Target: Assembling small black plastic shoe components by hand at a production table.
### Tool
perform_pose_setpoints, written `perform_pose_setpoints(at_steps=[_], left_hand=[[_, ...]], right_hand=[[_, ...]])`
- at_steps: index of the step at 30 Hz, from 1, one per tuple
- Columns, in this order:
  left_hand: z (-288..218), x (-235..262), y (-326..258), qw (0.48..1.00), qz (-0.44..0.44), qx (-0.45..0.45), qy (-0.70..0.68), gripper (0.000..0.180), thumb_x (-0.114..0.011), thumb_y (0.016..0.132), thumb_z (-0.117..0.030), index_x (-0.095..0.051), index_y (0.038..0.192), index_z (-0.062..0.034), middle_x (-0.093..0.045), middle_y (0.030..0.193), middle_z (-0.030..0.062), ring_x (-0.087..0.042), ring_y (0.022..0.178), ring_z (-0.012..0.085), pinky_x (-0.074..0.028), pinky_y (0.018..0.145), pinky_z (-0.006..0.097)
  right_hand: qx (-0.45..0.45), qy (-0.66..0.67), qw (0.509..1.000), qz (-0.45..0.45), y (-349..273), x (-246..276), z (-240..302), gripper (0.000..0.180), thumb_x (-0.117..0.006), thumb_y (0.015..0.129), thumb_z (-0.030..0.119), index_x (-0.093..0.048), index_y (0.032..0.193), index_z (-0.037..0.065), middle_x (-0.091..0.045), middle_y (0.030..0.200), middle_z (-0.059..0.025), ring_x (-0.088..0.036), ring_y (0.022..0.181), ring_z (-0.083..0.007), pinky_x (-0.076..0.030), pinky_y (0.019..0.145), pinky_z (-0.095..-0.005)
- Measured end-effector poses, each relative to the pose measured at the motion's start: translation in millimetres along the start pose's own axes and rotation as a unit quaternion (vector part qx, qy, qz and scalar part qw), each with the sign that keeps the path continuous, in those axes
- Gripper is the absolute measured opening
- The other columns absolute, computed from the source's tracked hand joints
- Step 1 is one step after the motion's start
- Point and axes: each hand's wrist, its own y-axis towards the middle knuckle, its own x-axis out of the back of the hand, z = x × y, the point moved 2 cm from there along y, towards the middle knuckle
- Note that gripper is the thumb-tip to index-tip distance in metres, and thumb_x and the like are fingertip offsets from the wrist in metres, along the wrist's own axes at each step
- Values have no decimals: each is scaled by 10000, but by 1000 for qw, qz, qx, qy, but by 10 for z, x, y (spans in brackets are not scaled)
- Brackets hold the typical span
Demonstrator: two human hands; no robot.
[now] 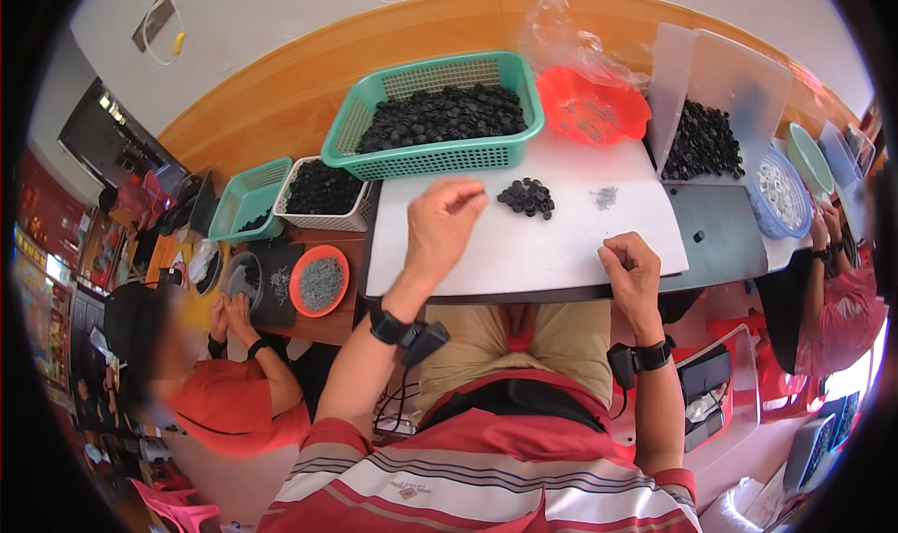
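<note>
My left hand [443, 226] hovers over the white tabletop [398, 269], left of a small pile of black round parts [527, 197]. Its thumb and fingers are drawn together in a pinch; whatever is between them is too small to make out. Lower down, my right hand [634, 267] is at the front right of the white surface. Its fingers curl in against the thumb, and I cannot see what they hold, if anything. Beyond it lies a little heap of small grey metal pieces [605, 197]. Each wrist wears a black strapped device.
A green basket [440, 155] full of black parts stands at the back, with a red scalloped bowl [589, 112] beside it. A clear bin [666, 112] of black parts is at the right. Co-workers sit left [229, 383] and right, near an orange bowl [340, 300] and a blue basket [798, 229].
</note>
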Motion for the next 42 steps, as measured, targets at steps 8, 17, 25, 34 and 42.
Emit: perform_pose_setpoints(at_steps=[8,17,25,34,42], left_hand=[[564,993,983,958,-86,-53,269,181,-726,912,-109,-758,1041,14,-756,1089,139,-743,889,239,-576,791,320],[340,632,563,950,-112,-150,248,138,-707,906,-66,-748,1027,-13,-745,1070,135,-723,947,306,-565,845,373],[268,-136,-13,977,31,-151,149,176,-748,847,-40,-745,1022,-19,-743,1049,128,-712,966,319,-563,868,368],[211,-534,69,950,149,-186,200,251,-794,813,-99,-762,1059,-64,-657,1252,118,-543,1248,341,-490,1028,434],[109,-765,60,922,165,-248,246,232,-804,803,-109,-764,1030,-80,-591,1337,112,-452,1337,394,-476,1060,474]], right_hand=[[13,5,1000,5,2,-18,87,57,-719,896,-10,-663,907,-6,-591,809,-15,-475,655,-69,-402,600,-231],[7,-28,1000,1,10,-1,133,56,-711,908,-3,-656,909,-10,-593,815,-14,-485,670,-68,-409,616,-229],[9,-16,1000,2,8,-17,111,58,-719,911,7,-664,919,-11,-597,829,-8,-488,680,-67,-410,627,-229],[2,-21,1000,-3,-14,0,74,61,-726,909,12,-671,926,-8,-617,841,-22,-507,684,-82,-417,627,-236],[3,-8,1000,-7,-9,2,60,72,-740,902,11,-691,953,1,-640,860,-39,-546,691,-87,-432,611,-231]])
